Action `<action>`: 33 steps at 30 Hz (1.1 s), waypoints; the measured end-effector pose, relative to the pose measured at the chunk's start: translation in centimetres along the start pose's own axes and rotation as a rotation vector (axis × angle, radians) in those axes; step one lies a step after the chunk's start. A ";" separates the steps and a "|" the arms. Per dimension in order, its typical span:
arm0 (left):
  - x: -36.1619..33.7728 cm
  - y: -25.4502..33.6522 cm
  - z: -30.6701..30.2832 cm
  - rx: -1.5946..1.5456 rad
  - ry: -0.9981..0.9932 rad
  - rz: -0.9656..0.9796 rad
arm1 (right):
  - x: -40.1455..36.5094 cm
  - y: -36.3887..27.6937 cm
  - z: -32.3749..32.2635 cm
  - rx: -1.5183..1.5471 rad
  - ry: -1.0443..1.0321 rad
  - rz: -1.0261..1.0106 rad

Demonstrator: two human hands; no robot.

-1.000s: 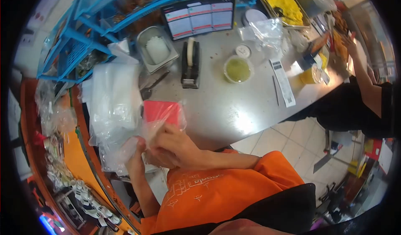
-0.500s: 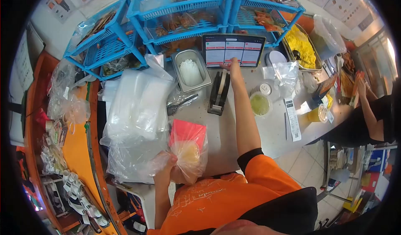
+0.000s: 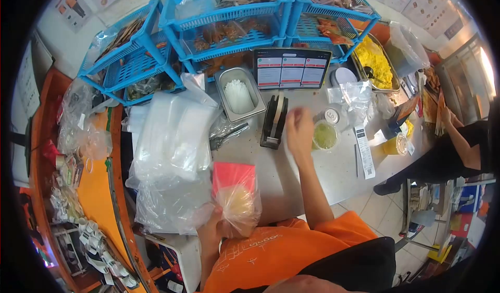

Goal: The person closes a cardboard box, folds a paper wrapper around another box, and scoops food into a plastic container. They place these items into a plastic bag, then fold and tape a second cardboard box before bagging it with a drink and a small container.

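Note:
In the head view, my left hand [image 3: 211, 224] is closed on the gathered clear plastic bag [image 3: 238, 209]; part of my hand is hidden behind it. Something yellowish shows inside the bag, and a pink-red sheet [image 3: 234, 177] stands up at its far side. My right hand [image 3: 300, 134] is over the table with its fingers curled in and nothing visible in them. It is between the black tape dispenser [image 3: 273, 121] and a clear cup of green stuff [image 3: 325, 135]. Behind it stands a tablet [image 3: 290, 69] with a lit screen.
Stacked plastic bags [image 3: 172, 131] lie at left, beside tongs [image 3: 229, 135]. A metal container [image 3: 239, 95] holds something white. Blue baskets [image 3: 226, 19] line the back. At right are a receipt [image 3: 364, 152], a yellow drink cup [image 3: 396, 144], a yellow-filled tray [image 3: 376, 64] and another person's arm [image 3: 463, 142].
My right hand has drawn back from the tablet screen toward me, and its fingers have curled in. My left hand still holds the bag, a little lower in view.

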State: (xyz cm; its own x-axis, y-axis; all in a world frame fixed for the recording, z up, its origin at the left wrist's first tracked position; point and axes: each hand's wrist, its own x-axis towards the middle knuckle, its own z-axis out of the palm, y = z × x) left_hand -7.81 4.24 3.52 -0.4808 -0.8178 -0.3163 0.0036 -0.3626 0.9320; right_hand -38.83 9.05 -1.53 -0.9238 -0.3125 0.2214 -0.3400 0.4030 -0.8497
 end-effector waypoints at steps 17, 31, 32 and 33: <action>1.0 -2.8 -1.2 -0.253 0.044 -0.023 | -7.9 4.8 2.0 -0.037 -0.215 -0.065; -0.6 4.5 -2.4 0.220 0.631 1.253 | 9.0 25.2 -17.6 0.268 0.660 -0.078; -0.4 4.4 -2.1 0.170 0.649 1.330 | 8.3 24.4 -17.8 0.019 0.768 -0.244; 0.1 3.8 -1.8 0.186 0.663 1.331 | 6.6 19.2 -18.8 -0.233 0.862 -0.415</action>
State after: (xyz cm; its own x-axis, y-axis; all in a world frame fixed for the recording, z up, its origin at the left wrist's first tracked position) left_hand -6.28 1.98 6.76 0.2596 -0.5616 0.7856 -0.0258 0.8092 0.5870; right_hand -54.79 30.91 -7.34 -0.5044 0.2295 0.8325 -0.6072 0.5913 -0.5308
